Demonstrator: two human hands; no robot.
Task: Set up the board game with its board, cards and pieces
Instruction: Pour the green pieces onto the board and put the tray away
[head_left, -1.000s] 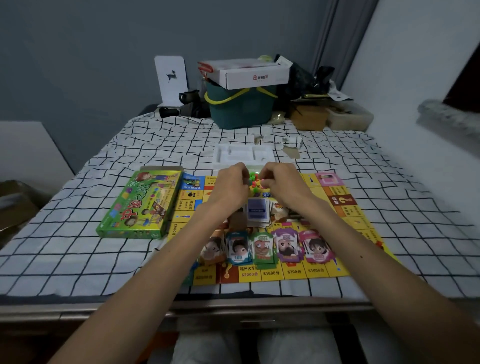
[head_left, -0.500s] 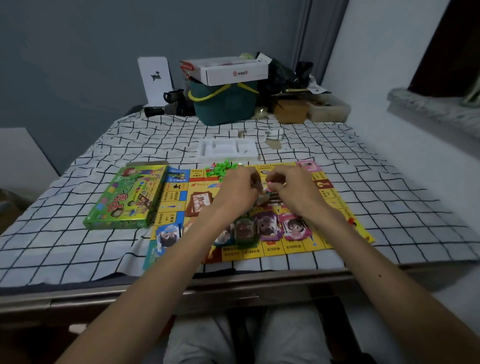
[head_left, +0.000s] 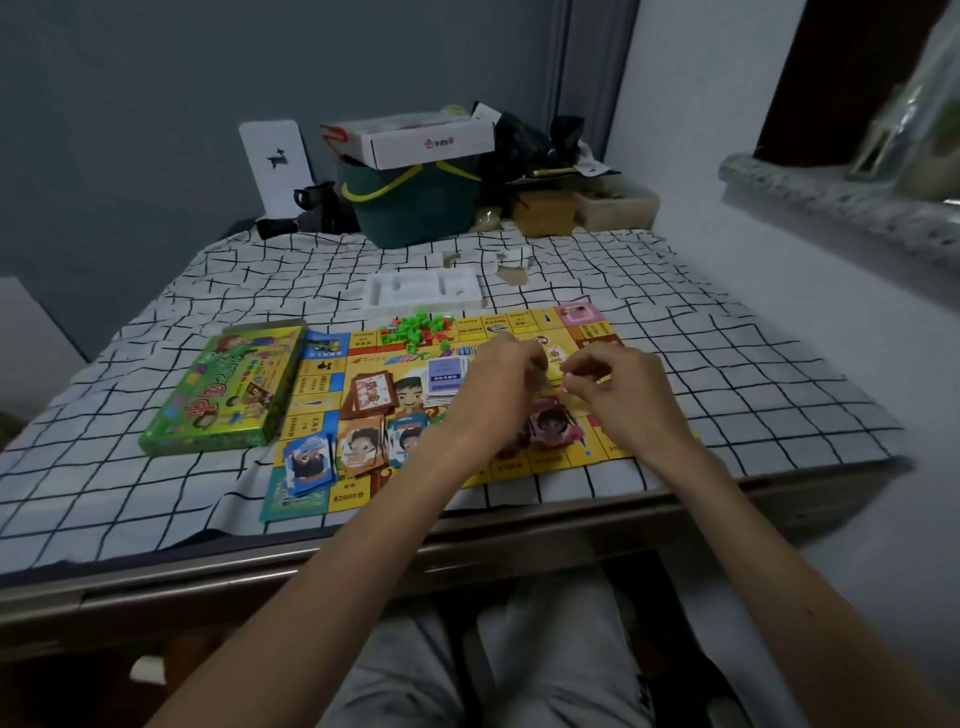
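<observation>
The yellow game board (head_left: 347, 498) lies flat on the checked tablecloth. A heap of small green and red pieces (head_left: 420, 326) sits on its far edge. A brown card stack (head_left: 372, 396) and a blue-backed card stack (head_left: 444, 378) lie in the middle. Character card piles, among them blue (head_left: 309, 462), orange (head_left: 363, 446) and pink (head_left: 550, 425), line the near side. My left hand (head_left: 496, 395) and my right hand (head_left: 626, 397) hover over the board's right half, fingertips together, pinching a small item (head_left: 564, 387) with a pink bit; it is too blurred to identify.
The green game box (head_left: 228, 395) lies left of the board. A white plastic insert tray (head_left: 421, 291) sits just beyond it. At the table's far end stand a teal bucket (head_left: 410, 208) with a white carton (head_left: 415, 140) on top, plus other clutter. The table's front edge (head_left: 311, 558) is close to my knees.
The green pieces now lie heaped on the board's far edge. Both hands came back and right over the board, still close together. The view swung to the right.
</observation>
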